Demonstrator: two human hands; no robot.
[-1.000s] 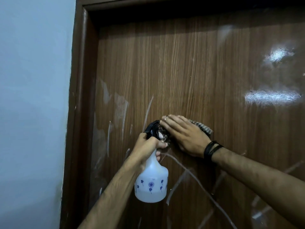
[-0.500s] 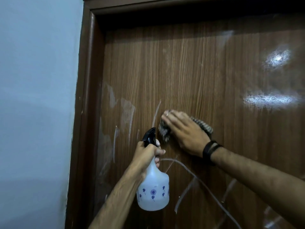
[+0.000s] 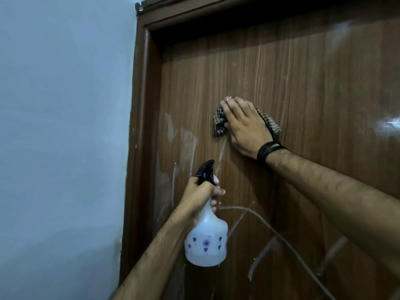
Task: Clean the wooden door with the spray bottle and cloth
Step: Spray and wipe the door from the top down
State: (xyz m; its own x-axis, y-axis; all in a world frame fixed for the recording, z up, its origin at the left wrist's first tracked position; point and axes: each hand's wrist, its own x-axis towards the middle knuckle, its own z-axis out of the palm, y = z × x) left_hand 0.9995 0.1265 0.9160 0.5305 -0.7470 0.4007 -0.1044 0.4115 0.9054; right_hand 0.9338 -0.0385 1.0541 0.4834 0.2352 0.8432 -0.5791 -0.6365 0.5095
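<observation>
While right hand [image 3: 245, 126] flat on patterned cloth [image 3: 220, 123], fingers straight, pressing it against wooden door [image 3: 292, 83] at upper-middle of panel. Cloth bunched, showing at both sides of hand; not pinched, only pressed. Left hand [image 3: 200, 194] wrapped round neck of spray bottle [image 3: 205, 241], fingers curled at black trigger head [image 3: 205, 171], nozzle aimed up toward door. Bottle held clear of panel, below and left of cloth. Whether trigger squeezed: cannot tell.

Door surface: pale streaks and smears [image 3: 188, 146] toward frame side, curved whitish lines [image 3: 259, 215] lower down, glare patches at right. Dark door frame [image 3: 144, 126] at left, light blue wall [image 3: 65, 126] beyond.

Risks, judged from present layout:
- Cloth slipping out from under flat palm; no grip on it, only pressure. Likely on a fast stroke or on wet patch.
- Bunched cloth giving narrow contact; streaks probably pushed about, not lifted.
- Spray landing on right hand or wristband [image 3: 268, 151] if fired now; nozzle pointing roughly that way.
- Overspray onto wall, given nearness of frame edge.
- Liquid running down panel if much applied above unwiped lower marks; fresh drip lines probable.
- Lower lines and frame-side smears easily missed; hand working well above them.
- Bottle knocking door if left arm drifts in while attention on wiping.
</observation>
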